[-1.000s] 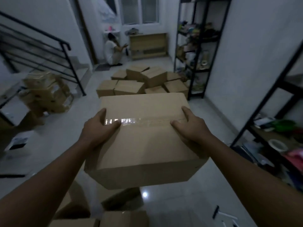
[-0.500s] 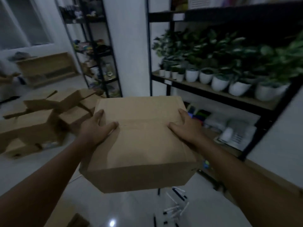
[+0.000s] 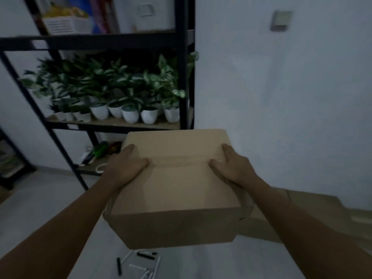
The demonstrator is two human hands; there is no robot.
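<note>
Here the cardboard box [image 3: 177, 190] hangs in mid-air above the floor [image 3: 40, 198], clamped between both hands. The left hand [image 3: 125, 168] grips its left edge and the right hand [image 3: 236, 167] grips its right edge. Each thumb lies flat on the lid, while the fingers [image 3: 128, 149] spread and wrap down the sides. Behind it stands a black shelf rack [image 3: 182, 77] holding potted plants [image 3: 149, 115].
</note>
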